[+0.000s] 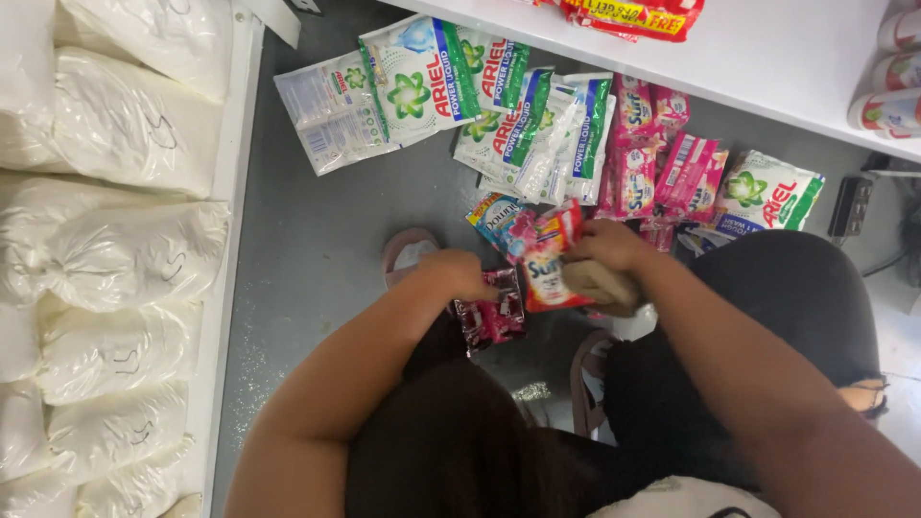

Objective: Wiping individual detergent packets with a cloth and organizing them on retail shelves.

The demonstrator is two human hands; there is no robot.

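I look down at my knees and a grey floor. My left hand grips a small dark red shiny sachet strip hanging below it. My right hand clutches a bunch of pink and red detergent sachets with a blue one at the top left. Both hands are close together above my lap. On the floor ahead lie green and white detergent pouches in a fan, and a heap of pink sachets to their right.
Tied clear bags of white powder fill a white shelf at left. A white shelf edge runs across the top right, with red packets and cans on it. A black power plug sits at right. Pink sandals are under my legs.
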